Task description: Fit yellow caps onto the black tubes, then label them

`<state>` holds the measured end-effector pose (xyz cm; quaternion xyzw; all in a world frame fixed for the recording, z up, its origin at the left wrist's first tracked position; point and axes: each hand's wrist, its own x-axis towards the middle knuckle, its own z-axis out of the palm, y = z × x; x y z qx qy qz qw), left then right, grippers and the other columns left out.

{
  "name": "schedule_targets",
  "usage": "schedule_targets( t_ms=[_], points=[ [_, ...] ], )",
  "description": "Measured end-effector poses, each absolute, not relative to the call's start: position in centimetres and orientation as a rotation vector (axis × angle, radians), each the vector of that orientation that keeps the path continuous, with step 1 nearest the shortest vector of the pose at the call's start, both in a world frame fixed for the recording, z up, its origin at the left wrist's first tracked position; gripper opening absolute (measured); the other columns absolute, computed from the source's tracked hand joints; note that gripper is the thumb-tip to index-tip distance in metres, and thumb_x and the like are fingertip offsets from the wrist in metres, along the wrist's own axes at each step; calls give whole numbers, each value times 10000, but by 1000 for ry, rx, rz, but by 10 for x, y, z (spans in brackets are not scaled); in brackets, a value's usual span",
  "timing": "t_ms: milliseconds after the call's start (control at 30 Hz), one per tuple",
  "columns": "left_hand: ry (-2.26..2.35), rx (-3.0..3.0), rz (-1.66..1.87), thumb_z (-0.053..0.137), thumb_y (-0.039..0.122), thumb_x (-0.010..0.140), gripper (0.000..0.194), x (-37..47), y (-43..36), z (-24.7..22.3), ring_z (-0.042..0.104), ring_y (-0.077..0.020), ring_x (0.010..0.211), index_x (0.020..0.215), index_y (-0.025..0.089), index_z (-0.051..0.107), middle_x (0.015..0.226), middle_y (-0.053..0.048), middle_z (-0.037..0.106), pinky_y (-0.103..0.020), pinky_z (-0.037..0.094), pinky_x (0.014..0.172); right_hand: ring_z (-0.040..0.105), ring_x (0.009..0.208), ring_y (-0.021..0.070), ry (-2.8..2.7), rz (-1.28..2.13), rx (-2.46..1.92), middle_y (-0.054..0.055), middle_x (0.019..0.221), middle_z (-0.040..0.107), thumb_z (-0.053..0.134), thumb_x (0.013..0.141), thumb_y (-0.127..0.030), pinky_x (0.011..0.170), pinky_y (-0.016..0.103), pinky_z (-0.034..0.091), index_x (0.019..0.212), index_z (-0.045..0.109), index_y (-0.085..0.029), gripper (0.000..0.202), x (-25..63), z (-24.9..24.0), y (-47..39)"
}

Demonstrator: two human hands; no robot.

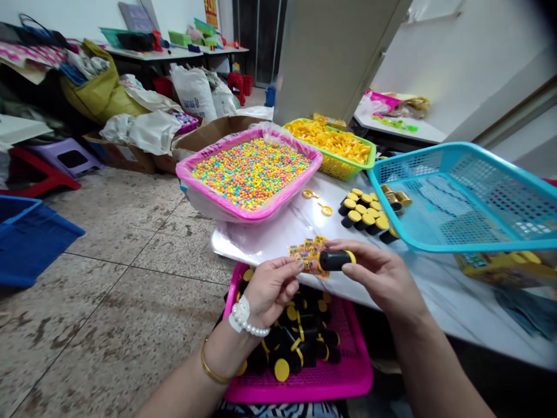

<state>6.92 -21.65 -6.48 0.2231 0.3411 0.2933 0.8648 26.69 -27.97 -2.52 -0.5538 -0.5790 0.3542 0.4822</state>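
My right hand [385,276] is closed around a small black bottle [333,260] with a yellow cap, held sideways above the table's near edge. Thumb and forefinger of my left hand [272,284] pinch the edge of a yellow printed label [310,266], close to the bottle's base. More such labels [304,248] lie behind it, partly hidden by the bottle and my fingers. Below my hands, a magenta basket [300,392] holds many similar black bottles with yellow caps [282,369]. Further back on the table stands a group of capped bottles [363,212].
A pink tray [250,215] of colourful candy balls stands at the table's left corner. Behind it sits a green basket [343,168] of yellow plastic parts. A large blue basket [461,244] occupies the right. Two yellow rings [326,210] lie between. A blue crate [35,241] stands left.
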Motion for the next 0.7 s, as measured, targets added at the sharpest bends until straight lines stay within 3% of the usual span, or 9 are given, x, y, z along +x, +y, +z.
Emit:
schedule_targets(
  t_ms=[200, 467, 600, 700],
  points=[
    [680, 431, 635, 844, 245, 617, 329, 71, -222, -64, 348, 30, 373, 797, 95, 613, 603, 49, 545, -100, 142, 327, 705, 1003, 253, -1321, 891, -1483, 99, 1094, 742, 749, 771, -292, 894, 408, 573, 998, 723, -192, 249, 259, -27, -283],
    [635, 444, 634, 859, 294, 609, 357, 70, -228, -66, 321, 20, 371, 778, 116, 600, 536, 82, 474, -121, 118, 348, 713, 790, 199, -1406, 892, -1567, 69, 901, 749, 674, 829, -267, 695, 314, 587, 1054, 650, -182, 241, 250, -30, -289],
    [662, 463, 675, 841, 340, 632, 347, 69, -228, -71, 330, 7, 382, 756, 118, 606, 510, 85, 439, -138, 89, 354, 706, 745, 169, -1436, 873, -1552, 84, 1052, 734, 679, 809, -248, 643, 276, 580, 981, 609, -201, 192, 241, -30, -289],
    [655, 483, 702, 824, 358, 660, 333, 68, -228, -73, 318, 7, 387, 746, 110, 618, 493, 80, 438, -138, 90, 354, 680, 656, 138, -1497, 822, -1521, 28, 883, 733, 669, 815, -235, 579, 228, 554, 971, 593, -210, 175, 238, -32, -292]
  ],
)
